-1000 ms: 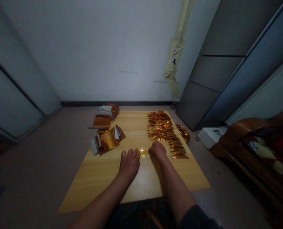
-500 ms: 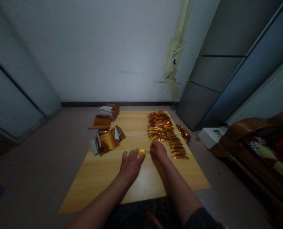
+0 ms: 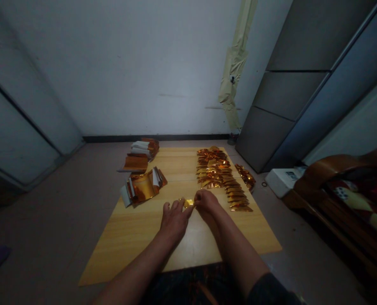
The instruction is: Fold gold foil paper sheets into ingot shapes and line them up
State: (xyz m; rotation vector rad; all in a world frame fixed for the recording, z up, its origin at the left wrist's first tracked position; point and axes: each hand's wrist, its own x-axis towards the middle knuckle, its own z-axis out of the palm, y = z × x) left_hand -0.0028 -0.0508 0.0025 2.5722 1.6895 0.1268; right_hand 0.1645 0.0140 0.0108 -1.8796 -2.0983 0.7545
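Observation:
A small folded piece of gold foil paper [image 3: 188,203] lies on the wooden board between my two hands. My left hand [image 3: 174,217] holds its left part, with the index finger along the far edge and the thumb along the near edge. The fingers of my right hand [image 3: 205,200] are closed in a pinch at the right end of the paper, hiding that tip. To the right, folded gold foil pieces [image 3: 213,169] stand in overlapping rows. Loose sheets of gold foil paper with pale backs [image 3: 145,186] lie curled at the left.
The wooden board [image 3: 127,237] reaches from my lap toward the white wall. More curled sheets [image 3: 137,162] sit at its far left corner. Beyond its right edge are a heap of folded foil [image 3: 246,177], a white box [image 3: 280,182], a grey fridge [image 3: 267,135] and a wooden seat [image 3: 315,203].
My right hand has moved slightly left, closer to my left hand, at the right end of the gold foil paper. My left hand stays in place.

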